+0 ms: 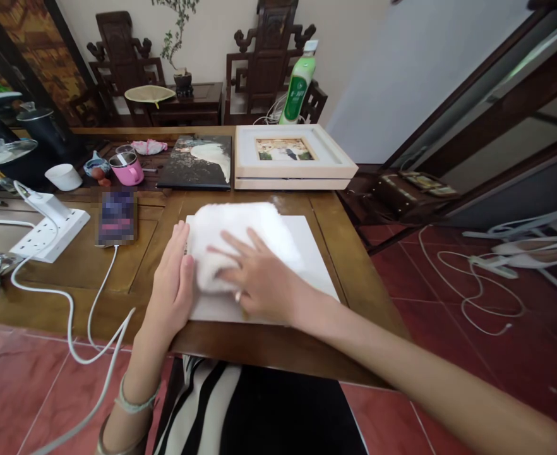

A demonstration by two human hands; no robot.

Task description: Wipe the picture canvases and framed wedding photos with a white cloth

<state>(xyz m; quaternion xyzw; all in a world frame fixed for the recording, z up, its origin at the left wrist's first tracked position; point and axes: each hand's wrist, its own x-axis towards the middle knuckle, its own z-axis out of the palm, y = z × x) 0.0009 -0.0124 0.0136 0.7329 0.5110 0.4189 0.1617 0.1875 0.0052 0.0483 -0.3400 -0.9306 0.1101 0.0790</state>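
Observation:
A white fluffy cloth (240, 237) lies folded on a flat white board (314, 259) at the near edge of a wooden table (354, 265). My right hand (254, 278) rests flat on the cloth's near part, fingers spread and stretched out. My left hand (174, 284) lies flat beside the cloth's left edge, on the board's left side, fingers together and extended. Neither hand grips anything.
Behind the board stand a white picture frame (292, 158) and a dark picture panel (197, 161). To the left are a phone (116, 216) on a cable, a white power strip (46, 230), a pink mug (127, 167) and a white cup (64, 177). A green bottle (299, 85) stands at the back.

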